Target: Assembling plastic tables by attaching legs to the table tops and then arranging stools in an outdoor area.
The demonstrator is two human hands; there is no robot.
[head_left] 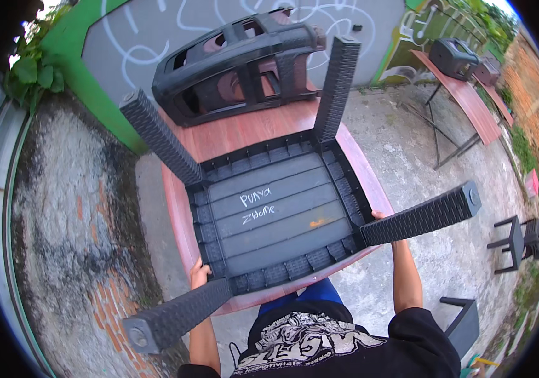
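An upside-down black plastic table (275,214) with a woven pattern lies over a reddish wood-look tabletop (244,135), its legs pointing up. White handwriting and a small orange-brown mark show on its ribbed underside. My left hand (200,273) is closed on the near left edge, beside the near left leg (178,315). On the right edge, my right hand (379,215) is closed around the rim, mostly hidden behind the near right leg (420,214). Behind the table rests a dark plastic chair (219,85), tipped on its side.
A grey gate (137,41) with white painted lines stands at the back, and a rough wall (80,208) runs along the left. At far right, another reddish table (464,104) carries a black object (453,58). Small dark furniture (514,244) stands on the concrete.
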